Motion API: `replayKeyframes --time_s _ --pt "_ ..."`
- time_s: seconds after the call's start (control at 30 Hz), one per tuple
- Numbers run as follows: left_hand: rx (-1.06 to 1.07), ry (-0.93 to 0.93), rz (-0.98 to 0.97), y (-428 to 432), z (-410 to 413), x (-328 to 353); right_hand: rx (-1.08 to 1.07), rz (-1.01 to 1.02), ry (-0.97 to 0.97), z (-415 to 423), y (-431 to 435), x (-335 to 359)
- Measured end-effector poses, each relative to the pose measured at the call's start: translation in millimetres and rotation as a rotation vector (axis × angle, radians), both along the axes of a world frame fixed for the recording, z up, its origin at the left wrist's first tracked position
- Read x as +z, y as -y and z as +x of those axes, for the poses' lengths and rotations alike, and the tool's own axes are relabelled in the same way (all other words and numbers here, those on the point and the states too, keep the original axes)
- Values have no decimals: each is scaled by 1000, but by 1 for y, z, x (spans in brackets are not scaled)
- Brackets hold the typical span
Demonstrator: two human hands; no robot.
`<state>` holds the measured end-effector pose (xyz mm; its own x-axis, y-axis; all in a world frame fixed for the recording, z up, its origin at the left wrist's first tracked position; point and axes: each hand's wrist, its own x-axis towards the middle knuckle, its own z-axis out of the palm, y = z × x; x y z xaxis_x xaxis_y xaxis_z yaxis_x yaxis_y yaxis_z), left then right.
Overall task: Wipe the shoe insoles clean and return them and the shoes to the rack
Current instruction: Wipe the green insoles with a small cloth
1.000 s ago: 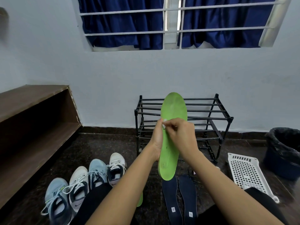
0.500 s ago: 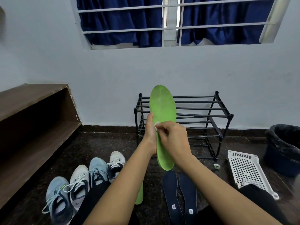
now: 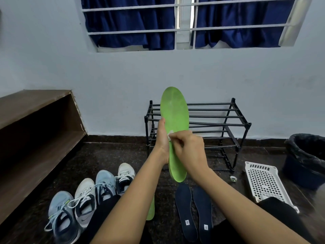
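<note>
Item under work: one green insole [image 3: 174,120], held upright at chest level in front of the black shoe rack [image 3: 228,118], toe end up, heel end hanging above the floor [image 3: 105,155].

Hands: the left hand [image 3: 162,140] grips the insole at its left edge about mid-length, with the fingers apparently behind it as backing. The right hand [image 3: 189,150] is curled and pinches a small white wad [image 3: 170,135], pressed to the insole's face just beside the left hand.

Other task items:
- A second green insole [image 3: 150,208] lies on the floor, largely hidden by the left forearm.
- Two dark navy insoles [image 3: 193,210] lie side by side, face down.
- Four sneakers [image 3: 88,196] stand in a row at lower left.
- The rack holds nothing that can be seen.

Handling assessment: the insole appears thin, light and pliable, probably foam. It would flop if held by the toe or heel alone. The mid-length hold is sound, since it braces the sheet directly behind the wiping pressure. Moving that hold along as the wad travels would prevent buckling. Breakage risk is low, and creasing is the main concern.
</note>
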<state>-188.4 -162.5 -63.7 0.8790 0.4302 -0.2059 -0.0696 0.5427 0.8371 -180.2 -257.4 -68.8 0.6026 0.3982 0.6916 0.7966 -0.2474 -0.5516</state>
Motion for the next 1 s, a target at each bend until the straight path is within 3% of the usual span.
replayKeyframes --time_s 0.17,0.47,0.77,1.0 --pt "20 25 -17 0 -2 -2 92 -125 -68 11 6 4" --pt "-54 23 14 17 -2 -3 -16 -169 81 31 8 10" --pt "53 48 10 5 -4 -1 65 -290 -20 16 7 5" --pt "-16 -10 54 25 -1 -4 -162 -242 -40 34 6 4"
